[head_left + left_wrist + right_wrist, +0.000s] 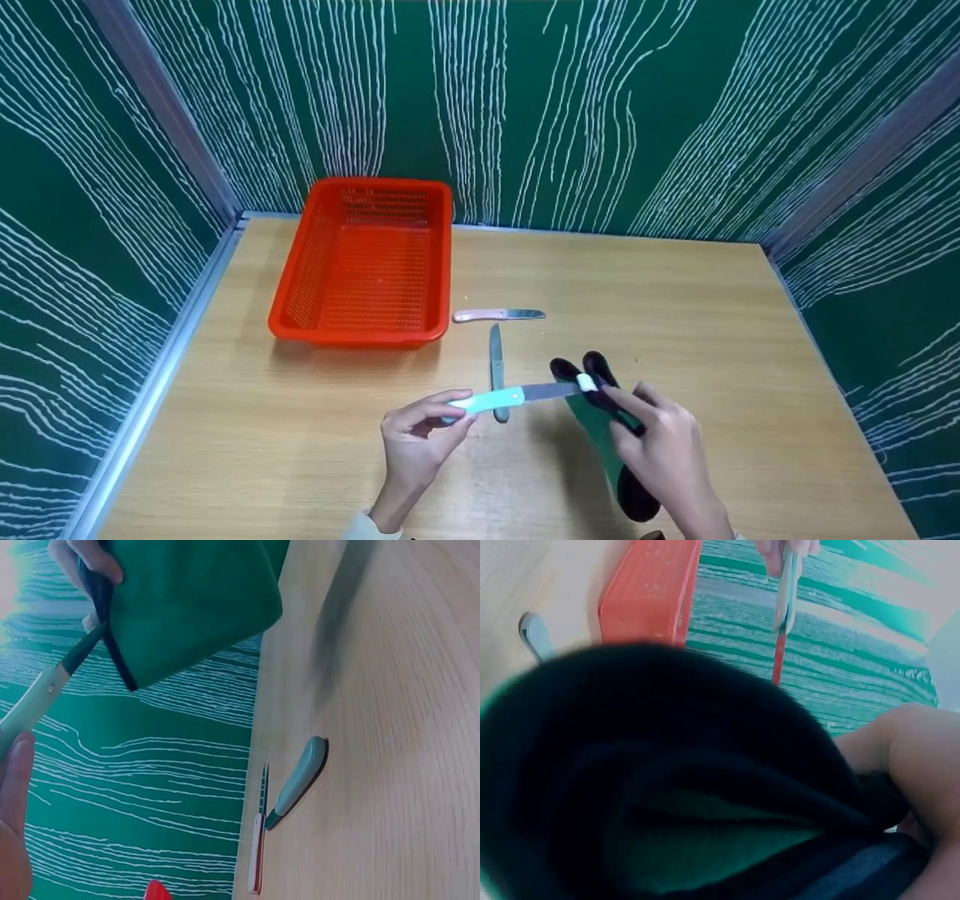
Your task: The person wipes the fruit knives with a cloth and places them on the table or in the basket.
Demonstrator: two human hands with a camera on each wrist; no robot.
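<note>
My left hand (pixel 424 431) grips the mint-green handle of a knife (pixel 491 401), its blade pointing right. At the blade's tip is a small white piece (pixel 585 382); I cannot tell what it is. My right hand (pixel 667 442) pinches a green cloth with black edging (pixel 596 427) beside the tip. In the left wrist view the cloth (pixel 187 607) hangs above the table. Its dark folds (pixel 667 712) fill most of the right wrist view and hide the blade's end there. Below the held knife lies a grey-green knife (pixel 496 360); farther back is a pink-handled knife (pixel 487 315).
A red plastic basket (pixel 360 337) with perforated sides stands at the back left of the wooden table (pixel 750 337). Green walls with white wavy lines (pixel 465 112) enclose the table at the back and sides.
</note>
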